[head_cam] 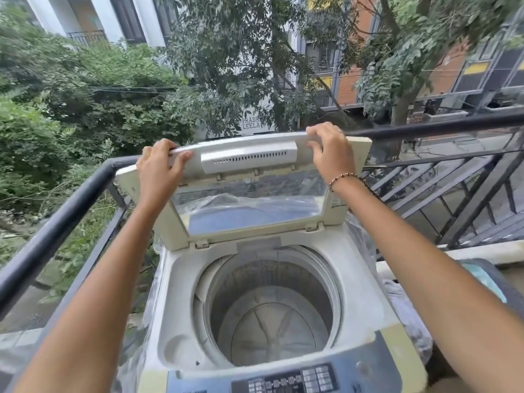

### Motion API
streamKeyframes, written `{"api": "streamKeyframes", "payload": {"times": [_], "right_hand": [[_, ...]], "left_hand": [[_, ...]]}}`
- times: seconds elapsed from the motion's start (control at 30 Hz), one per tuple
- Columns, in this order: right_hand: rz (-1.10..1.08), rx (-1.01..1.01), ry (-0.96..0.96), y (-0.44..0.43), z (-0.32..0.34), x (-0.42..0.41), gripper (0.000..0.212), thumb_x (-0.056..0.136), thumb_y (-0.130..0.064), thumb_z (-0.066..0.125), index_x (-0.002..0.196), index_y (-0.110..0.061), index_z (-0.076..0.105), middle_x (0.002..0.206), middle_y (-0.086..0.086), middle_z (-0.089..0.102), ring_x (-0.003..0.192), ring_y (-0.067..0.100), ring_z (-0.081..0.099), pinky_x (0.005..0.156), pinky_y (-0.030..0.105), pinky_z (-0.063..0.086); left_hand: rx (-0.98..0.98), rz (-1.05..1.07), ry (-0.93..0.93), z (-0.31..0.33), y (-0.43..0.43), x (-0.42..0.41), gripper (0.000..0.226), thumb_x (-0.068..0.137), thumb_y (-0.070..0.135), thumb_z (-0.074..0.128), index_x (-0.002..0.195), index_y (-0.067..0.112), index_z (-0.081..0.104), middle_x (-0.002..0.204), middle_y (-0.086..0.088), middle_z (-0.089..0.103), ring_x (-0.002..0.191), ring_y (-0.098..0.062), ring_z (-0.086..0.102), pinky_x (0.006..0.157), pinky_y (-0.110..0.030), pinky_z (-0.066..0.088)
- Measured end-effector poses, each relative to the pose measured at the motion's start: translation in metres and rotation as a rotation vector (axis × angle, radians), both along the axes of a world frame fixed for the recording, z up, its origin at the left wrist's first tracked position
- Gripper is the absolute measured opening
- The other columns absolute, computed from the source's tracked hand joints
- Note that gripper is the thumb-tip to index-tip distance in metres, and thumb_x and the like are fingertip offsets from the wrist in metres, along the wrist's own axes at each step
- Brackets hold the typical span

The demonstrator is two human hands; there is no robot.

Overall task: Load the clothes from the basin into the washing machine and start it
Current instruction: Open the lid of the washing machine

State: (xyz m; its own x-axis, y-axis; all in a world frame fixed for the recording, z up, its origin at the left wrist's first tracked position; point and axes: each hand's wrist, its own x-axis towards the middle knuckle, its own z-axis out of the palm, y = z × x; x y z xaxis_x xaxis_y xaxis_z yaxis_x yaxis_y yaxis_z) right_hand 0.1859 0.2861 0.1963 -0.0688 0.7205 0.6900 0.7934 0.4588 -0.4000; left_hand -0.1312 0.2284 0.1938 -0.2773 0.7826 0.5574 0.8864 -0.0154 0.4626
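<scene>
A top-loading washing machine [266, 307] is seen standing on a balcony, set close against a dark metal railing [56, 222], with trees and buildings beyond. Its white casing looks dusty and yellowed, and clear plastic sheeting is wrapped around its sides. The folding lid [246, 191] is raised and bent at its hinge line, its lower panel being a clear window and its upper panel carrying a slotted white vent strip. Below it the round drum [269, 316] is exposed, with a grey perforated wall and a ribbed pulsator plate at the bottom. A dark control panel [286, 380] with small buttons is set along the near edge. The lid's top edge is gripped at its left end by the left hand [160, 168] and near its right end by the right hand [330, 151], fingers curled over the rim on both. A beaded bracelet [344, 178] is worn on the right wrist.
</scene>
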Motion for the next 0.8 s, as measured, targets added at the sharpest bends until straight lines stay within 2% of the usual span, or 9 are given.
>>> {"api": "streamKeyframes", "payload": {"times": [0.2, 0.5, 0.8], "right_hand": [[-0.012, -0.066, 0.001, 0.048, 0.001, -0.014, 0.022, 0.089, -0.012, 0.058, 0.111, -0.010, 0.061, 0.112, 0.004, 0.062, 0.107, 0.022, 0.056, 0.085, 0.026, 0.043], [-0.011, -0.079, 0.039, 0.083, -0.006, -0.025, 0.026, 0.089, -0.010, 0.058, 0.115, -0.011, 0.061, 0.117, 0.005, 0.062, 0.110, 0.023, 0.057, 0.093, 0.033, 0.047], [-0.023, -0.094, 0.046, 0.083, -0.004, -0.029, 0.026, 0.089, -0.010, 0.057, 0.116, -0.010, 0.060, 0.119, 0.005, 0.061, 0.112, 0.023, 0.055, 0.097, 0.033, 0.044]], "left_hand": [[-0.036, 0.013, 0.051, -0.003, 0.049, -0.016, 0.044, 0.096, 0.048, 0.040, 0.116, 0.011, 0.055, 0.115, -0.008, 0.057, 0.111, -0.027, 0.046, 0.098, -0.045, 0.034], [-0.051, 0.007, 0.071, -0.011, 0.088, -0.031, 0.045, 0.096, 0.048, 0.037, 0.120, 0.014, 0.054, 0.119, -0.006, 0.056, 0.114, -0.028, 0.045, 0.100, -0.046, 0.033], [-0.044, -0.007, 0.086, -0.010, 0.090, -0.032, 0.044, 0.096, 0.049, 0.037, 0.121, 0.016, 0.054, 0.119, -0.008, 0.056, 0.114, -0.029, 0.045, 0.101, -0.047, 0.031]]}}
